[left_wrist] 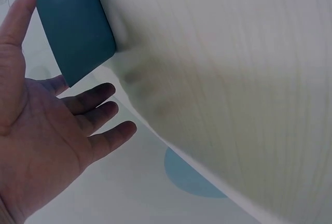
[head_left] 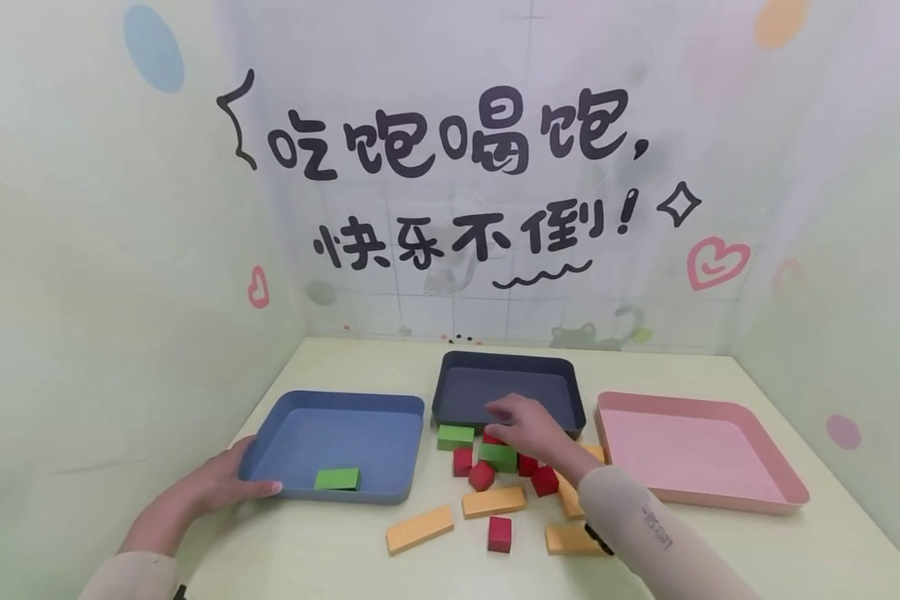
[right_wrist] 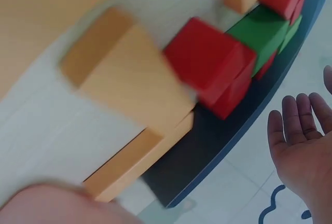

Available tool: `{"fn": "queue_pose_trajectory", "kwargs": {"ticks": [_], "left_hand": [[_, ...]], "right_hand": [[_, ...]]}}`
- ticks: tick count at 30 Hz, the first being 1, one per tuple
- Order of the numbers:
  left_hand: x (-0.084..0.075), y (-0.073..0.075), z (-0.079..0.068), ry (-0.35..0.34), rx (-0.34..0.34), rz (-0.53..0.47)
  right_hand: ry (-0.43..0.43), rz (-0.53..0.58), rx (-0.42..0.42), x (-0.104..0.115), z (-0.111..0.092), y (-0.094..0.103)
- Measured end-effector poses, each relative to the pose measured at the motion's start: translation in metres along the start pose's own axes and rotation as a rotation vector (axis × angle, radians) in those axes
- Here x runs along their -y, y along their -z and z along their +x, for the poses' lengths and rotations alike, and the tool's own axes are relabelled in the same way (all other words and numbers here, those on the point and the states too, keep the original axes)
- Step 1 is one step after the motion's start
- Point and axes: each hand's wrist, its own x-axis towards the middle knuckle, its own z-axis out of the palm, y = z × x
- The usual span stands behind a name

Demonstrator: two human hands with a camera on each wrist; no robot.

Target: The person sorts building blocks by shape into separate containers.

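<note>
My left hand touches the near left corner of the blue tray, thumb along its front wall. In the left wrist view its fingers extend loosely around the tray's corner. A green block lies inside this tray. My right hand hovers over the dark tray's front edge, above the pile, fingers slightly bent with nothing visible in them. Under and around it lie a green block, red cubes and orange-yellow blocks. The hand and forearm hide some of the pile.
The dark navy tray stands at the back middle, behind the pile. A pink tray is on the right. One red cube and an orange-yellow block lie toward the front. Printed walls enclose the table's back and sides.
</note>
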Motion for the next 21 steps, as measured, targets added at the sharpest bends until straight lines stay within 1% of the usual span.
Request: {"fn": "queue_pose_trajectory", "kwargs": {"ticks": [4,7,15,21], "left_hand": [[0.002,0.000,0.000,0.006,-0.003,0.001],[0.003,0.000,-0.001,0.005,-0.002,-0.004],[0.008,-0.001,0.000,0.002,-0.002,-0.005],[0.008,-0.002,0.001,-0.001,0.002,-0.011]], "right_hand": [[-0.011,-0.056,-0.016,-0.010,-0.007,0.003],[-0.015,-0.067,-0.016,-0.014,-0.009,0.002],[0.031,-0.068,0.036,-0.022,-0.014,-0.009],[0.027,-0.097,0.064,-0.025,-0.017,-0.014]]}}
